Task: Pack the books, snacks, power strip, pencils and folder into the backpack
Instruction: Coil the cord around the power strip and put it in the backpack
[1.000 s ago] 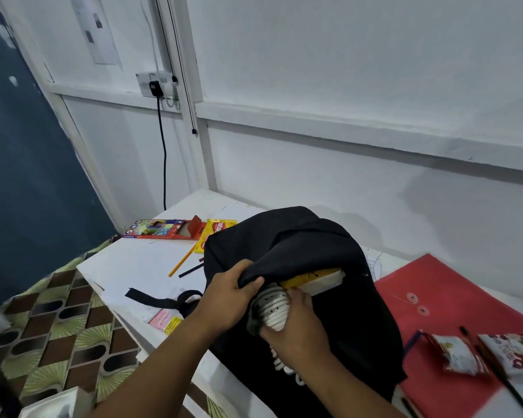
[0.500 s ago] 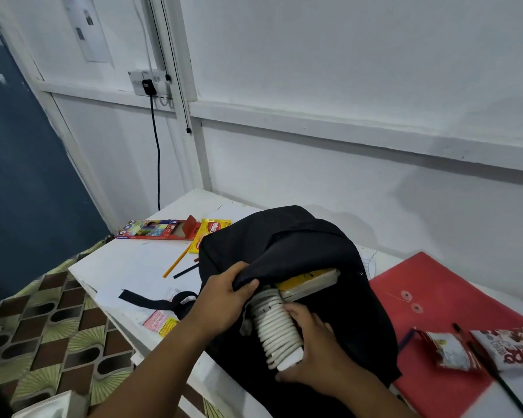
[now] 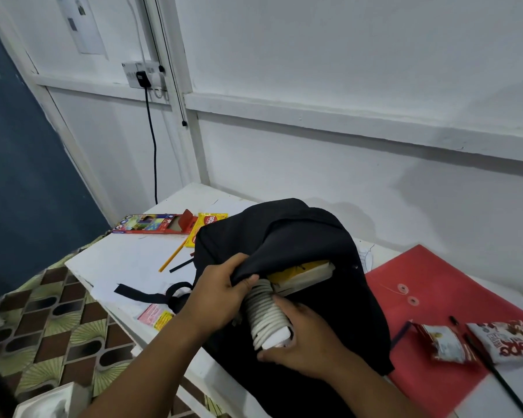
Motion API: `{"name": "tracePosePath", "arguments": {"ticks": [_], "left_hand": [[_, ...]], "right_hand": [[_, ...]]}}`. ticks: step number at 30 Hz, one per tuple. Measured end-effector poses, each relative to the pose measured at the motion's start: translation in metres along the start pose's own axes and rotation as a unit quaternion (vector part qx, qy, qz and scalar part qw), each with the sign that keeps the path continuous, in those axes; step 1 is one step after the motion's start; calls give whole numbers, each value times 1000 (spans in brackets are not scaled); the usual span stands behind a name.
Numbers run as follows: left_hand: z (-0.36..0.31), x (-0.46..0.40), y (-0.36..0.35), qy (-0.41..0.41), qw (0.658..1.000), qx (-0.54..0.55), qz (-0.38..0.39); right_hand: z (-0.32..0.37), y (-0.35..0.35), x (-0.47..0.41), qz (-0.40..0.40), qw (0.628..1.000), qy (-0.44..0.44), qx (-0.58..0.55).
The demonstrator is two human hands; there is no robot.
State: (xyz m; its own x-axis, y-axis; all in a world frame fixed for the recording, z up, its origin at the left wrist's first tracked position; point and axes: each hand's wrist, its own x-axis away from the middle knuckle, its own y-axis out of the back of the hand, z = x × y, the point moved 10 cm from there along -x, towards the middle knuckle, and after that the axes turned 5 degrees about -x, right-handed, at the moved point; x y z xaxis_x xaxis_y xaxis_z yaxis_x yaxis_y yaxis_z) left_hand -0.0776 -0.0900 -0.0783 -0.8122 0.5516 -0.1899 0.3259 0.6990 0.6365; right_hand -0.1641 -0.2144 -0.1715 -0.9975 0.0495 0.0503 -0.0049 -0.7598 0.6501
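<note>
At the far left of the table [image 3: 118,260], in the middle left of the frame, lies an open box of colored pencils [image 3: 151,223], with a yellow snack packet [image 3: 207,224] just beside it and a loose yellow pencil [image 3: 173,256] a little nearer. A black strap [image 3: 145,293] trails out from the black backpack [image 3: 329,236], which sits in the middle of the frame. The left hand [image 3: 221,300] grips the edge of the bag's flap, fingers curled round the cloth, and holds the mouth open. Just under that flap a yellow book [image 3: 302,271] already pokes out of the opening. The right hand [image 3: 311,342] holds the power strip [image 3: 267,319], which has its white cord wrapped round it, with the fingers curled under its near end. A second ago the strip was pushed deeper and only its round end showed; now most of it sticks out of the bag again, slanting down toward the lower middle of the frame. That likely means it did not fit on the first try, so this step needs another push, maybe at a new angle beside the book. To the right lies the red folder [image 3: 453,297], flat on the table, and on top of it at the lower right sit two snack packets [image 3: 447,342] and a dark pencil [image 3: 492,366]. These all still wait to go in.
</note>
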Motion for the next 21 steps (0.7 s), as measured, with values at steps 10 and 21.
{"name": "tracePosePath", "arguments": {"ticks": [10, 21], "left_hand": [[2, -6, 10, 26, 997, 65, -28], [2, -11, 28, 33, 991, 99, -88]], "right_hand": [[-6, -7, -5, 22, 999, 0, 23], [-4, -10, -13, 8, 998, 19, 54]]}}
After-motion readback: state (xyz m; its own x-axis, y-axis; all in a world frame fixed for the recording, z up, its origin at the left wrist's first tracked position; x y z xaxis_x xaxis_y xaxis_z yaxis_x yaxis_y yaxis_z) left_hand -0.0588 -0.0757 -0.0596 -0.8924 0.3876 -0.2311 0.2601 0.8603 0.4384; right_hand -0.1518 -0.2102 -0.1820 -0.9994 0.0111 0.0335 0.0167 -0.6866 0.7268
